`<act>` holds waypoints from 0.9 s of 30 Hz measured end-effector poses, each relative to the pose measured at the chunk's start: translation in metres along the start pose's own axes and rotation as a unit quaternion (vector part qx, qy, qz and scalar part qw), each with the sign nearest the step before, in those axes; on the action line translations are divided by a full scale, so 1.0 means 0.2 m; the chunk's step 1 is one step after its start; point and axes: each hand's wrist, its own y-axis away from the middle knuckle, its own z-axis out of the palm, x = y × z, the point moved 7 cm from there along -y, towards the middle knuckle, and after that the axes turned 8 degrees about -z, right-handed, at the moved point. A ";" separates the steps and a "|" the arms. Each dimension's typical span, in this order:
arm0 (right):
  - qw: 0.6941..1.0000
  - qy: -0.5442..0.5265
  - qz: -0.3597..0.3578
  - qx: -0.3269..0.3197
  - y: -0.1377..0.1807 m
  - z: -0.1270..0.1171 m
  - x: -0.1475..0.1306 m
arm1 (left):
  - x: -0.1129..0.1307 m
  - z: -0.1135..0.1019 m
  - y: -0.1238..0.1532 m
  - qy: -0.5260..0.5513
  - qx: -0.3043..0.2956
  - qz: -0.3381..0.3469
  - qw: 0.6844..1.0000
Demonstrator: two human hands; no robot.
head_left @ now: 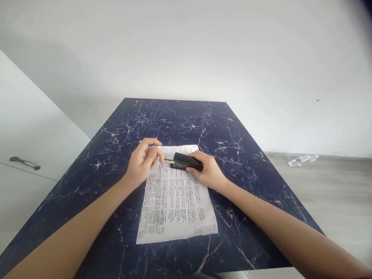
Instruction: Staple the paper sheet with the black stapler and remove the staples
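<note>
My right hand (209,169) is wrapped round the rear of a black stapler (186,159), thumb below and fingers above. The stapler lies over the upper part of a printed paper sheet (186,201), its front facing left. From that front end a thin, light metal strip (169,161) sticks out toward my left hand (144,159). My left thumb and fingers are curled together at the strip's outer end, and seem to pinch it. The exact contact is too small to make out. The sheet, covered in dense text, lies flat beneath both hands.
The dark blue marble-patterned table (174,120) meets a pale wall at its far edge. A white cabinet with a dark handle (25,163) stands on the left. Clear plastic packaging (302,160) lies on the floor at the right. Something white (270,273) shows at the table's near edge.
</note>
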 end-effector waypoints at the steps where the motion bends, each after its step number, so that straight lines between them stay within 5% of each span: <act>1: 0.999 0.019 -0.024 0.015 0.00 -0.02 -0.02 | 0.03 0.05 0.03 -0.012 -0.038 0.024 0.999; 6: 0.966 0.019 -0.253 0.054 0.05 -0.04 -0.28 | 0.14 0.33 0.19 -0.121 -0.211 0.115 0.963; 9: 0.948 -0.027 -0.315 0.013 0.09 0.01 -0.38 | 0.23 0.40 0.25 -0.233 -0.178 0.236 0.926; 12: 0.941 -0.041 -0.333 0.050 0.10 0.00 -0.40 | 0.30 0.40 0.27 -0.251 -0.103 0.325 0.906; 17: 0.926 -0.024 -0.362 0.104 0.11 -0.03 -0.43 | 0.30 0.39 0.25 -0.213 -0.093 0.306 0.923; 19: 0.930 -0.014 -0.349 0.115 0.08 -0.06 -0.42 | 0.30 0.33 0.21 -0.208 -0.072 0.293 0.930; 22: 0.952 0.034 -0.263 0.151 0.02 -0.16 -0.28 | 0.24 0.11 0.11 -0.297 0.068 0.228 0.925; 24: 0.966 0.096 -0.165 0.175 -0.01 -0.25 -0.09 | 0.14 -0.08 0.02 -0.430 0.163 0.125 0.879; 27: 0.963 0.225 -0.037 0.146 -0.02 -0.38 0.26 | -0.07 -0.26 -0.09 -0.543 0.140 0.007 0.828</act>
